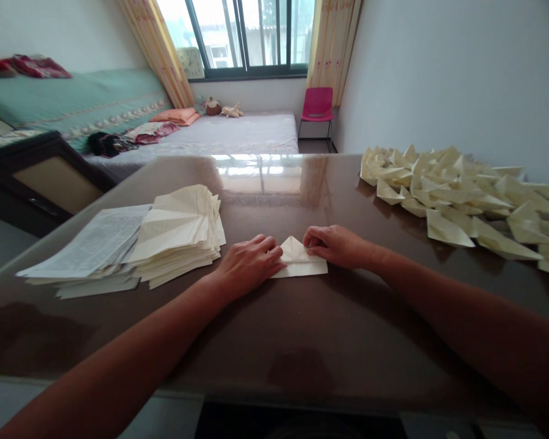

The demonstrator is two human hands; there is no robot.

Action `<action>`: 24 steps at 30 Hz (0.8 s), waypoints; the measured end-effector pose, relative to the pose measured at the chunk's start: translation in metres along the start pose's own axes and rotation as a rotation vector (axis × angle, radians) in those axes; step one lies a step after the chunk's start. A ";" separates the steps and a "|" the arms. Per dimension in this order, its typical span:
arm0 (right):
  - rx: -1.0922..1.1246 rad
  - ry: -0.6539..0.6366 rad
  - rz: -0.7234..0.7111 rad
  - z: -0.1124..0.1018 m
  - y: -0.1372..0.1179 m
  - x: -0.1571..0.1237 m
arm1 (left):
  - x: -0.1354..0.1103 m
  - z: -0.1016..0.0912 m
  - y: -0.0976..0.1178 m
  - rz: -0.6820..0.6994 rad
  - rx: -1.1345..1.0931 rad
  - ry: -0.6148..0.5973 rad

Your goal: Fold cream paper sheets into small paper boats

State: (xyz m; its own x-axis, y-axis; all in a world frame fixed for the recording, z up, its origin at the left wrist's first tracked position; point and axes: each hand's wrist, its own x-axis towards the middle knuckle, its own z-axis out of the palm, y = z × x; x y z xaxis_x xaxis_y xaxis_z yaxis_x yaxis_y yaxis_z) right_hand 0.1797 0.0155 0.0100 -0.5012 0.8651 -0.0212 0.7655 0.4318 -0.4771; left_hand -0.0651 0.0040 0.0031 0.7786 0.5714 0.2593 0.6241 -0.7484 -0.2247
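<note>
A small cream sheet of paper (297, 253), folded to a peak at its far side with a flat strip along its near edge, lies on the brown table. My left hand (254, 261) is at its left edge, fingers curled and pressed together on the paper. On the opposite slanted edge, my right hand (332, 245) pinches the paper between thumb and bent fingers. Parts of both edges are hidden under my fingertips.
Left of my hands is a stack of cream paper sheets (178, 228), beside printed sheets (94, 241). Many folded paper boats (452, 189) are heaped along the right side of the glossy table (274, 341). Beyond stand a bed (256, 131) and a pink chair (317, 105).
</note>
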 end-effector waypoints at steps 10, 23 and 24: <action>0.090 0.139 -0.056 0.009 0.001 0.004 | -0.001 0.002 -0.002 0.003 0.030 0.026; 0.060 0.148 -0.445 0.015 -0.003 0.002 | 0.008 0.017 -0.008 -0.055 -0.274 0.084; 0.062 0.162 -0.453 0.015 -0.004 0.002 | 0.008 0.017 -0.008 -0.039 -0.312 0.074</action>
State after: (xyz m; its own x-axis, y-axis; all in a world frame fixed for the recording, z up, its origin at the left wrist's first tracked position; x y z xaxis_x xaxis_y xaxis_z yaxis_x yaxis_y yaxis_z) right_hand 0.1694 0.0112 -0.0011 -0.7052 0.6246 0.3355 0.4571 0.7622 -0.4583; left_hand -0.0621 0.0202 -0.0088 0.7403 0.5844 0.3323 0.5943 -0.8000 0.0830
